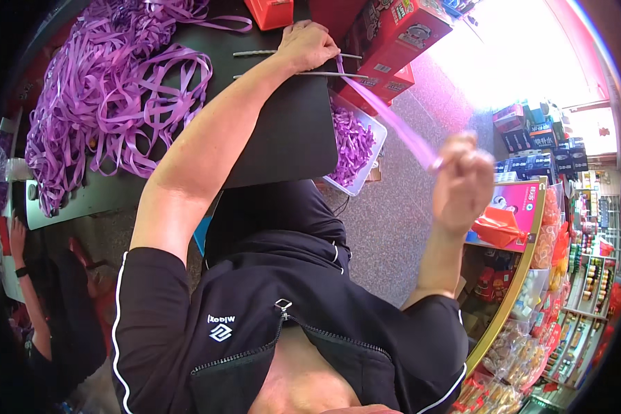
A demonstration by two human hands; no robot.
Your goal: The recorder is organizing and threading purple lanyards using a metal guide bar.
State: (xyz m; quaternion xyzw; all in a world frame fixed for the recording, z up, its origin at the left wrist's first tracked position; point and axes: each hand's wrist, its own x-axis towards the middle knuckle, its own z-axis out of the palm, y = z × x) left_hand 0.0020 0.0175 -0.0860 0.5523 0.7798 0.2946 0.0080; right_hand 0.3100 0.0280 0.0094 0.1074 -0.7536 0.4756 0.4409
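Note:
A purple ribbon (386, 117) stretches taut from the table's far right corner down to the right. My left hand (307, 47) is closed at its upper end, pinching it beside two thin metal rods (255, 52) that jut past the table edge. My right hand (462, 181), smeared by motion, grips the other end out over the floor. A large tangled heap of purple ribbon (110, 83) covers the left of the dark table (276, 138). Below the table's right edge, a white plastic tub (359, 184) holds many short purple ribbon pieces (353, 141).
Red boxes (386, 41) stand beyond the rods, and a red container (270, 12) sits at the table's far edge. To the right is a shop counter (510, 283) with packaged goods and stacked boxes (531, 141). Another person's arm (34, 297) shows at far left.

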